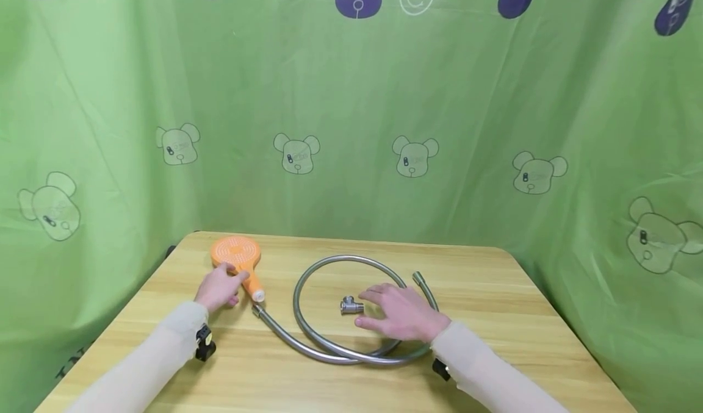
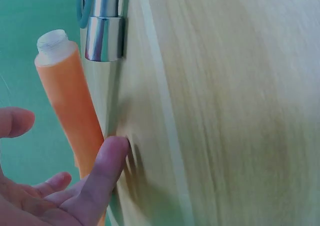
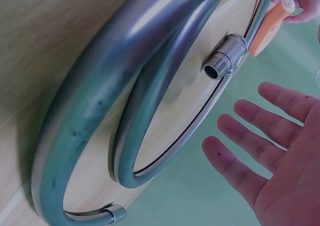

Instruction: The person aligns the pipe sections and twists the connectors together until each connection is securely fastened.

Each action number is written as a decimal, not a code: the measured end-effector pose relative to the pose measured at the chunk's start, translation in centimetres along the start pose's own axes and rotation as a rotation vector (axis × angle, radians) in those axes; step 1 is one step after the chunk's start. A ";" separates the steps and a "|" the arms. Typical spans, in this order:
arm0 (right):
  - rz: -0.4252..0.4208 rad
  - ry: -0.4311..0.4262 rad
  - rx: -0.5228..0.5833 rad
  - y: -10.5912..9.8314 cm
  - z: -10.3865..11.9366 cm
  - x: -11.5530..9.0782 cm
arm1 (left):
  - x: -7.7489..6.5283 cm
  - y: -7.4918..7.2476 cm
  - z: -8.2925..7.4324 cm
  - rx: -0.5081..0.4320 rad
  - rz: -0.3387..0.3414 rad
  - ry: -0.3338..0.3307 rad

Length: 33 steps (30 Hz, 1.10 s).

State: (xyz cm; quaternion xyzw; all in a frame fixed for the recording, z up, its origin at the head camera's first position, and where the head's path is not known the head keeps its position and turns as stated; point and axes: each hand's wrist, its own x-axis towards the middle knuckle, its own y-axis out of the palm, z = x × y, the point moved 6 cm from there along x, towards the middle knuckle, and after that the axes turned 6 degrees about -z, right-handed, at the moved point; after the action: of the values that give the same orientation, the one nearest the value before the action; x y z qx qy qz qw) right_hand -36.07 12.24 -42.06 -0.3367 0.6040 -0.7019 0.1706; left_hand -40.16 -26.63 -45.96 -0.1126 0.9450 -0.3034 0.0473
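An orange shower head [image 1: 236, 253] lies face up at the table's back left, its white threaded end [image 2: 52, 44] toward the hose. My left hand [image 1: 218, 288] is beside its handle [image 2: 72, 104], thumb and fingers spread on either side; a firm hold is not visible. The coiled metal shower hose [image 1: 296, 300] lies mid-table, one end fitting [image 2: 105, 39] close to the handle's threaded end but apart from it. Within the coil sits a small chrome tee valve [image 3: 226, 56]. My right hand [image 1: 403, 312] hovers over the coil's right side, fingers extended, the valve just beyond its fingertips.
The hose's other end [image 1: 418, 277] points up toward the back right. A wooden table [image 1: 494, 340] bears everything. Green curtain [image 1: 351, 199] with bear prints surrounds the table at the back and both sides.
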 end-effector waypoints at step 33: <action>0.026 -0.020 0.036 0.0 1.6 0.7 | 2.3 1.5 -0.1 -0.228 0.032 -0.073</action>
State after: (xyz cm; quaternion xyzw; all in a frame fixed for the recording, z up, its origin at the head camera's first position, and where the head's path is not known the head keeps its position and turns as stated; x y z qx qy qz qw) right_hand -35.48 10.57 -41.78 -0.3329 0.5938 -0.7070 0.1916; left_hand -42.69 -25.94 -46.80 -0.1130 0.9726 -0.1891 0.0738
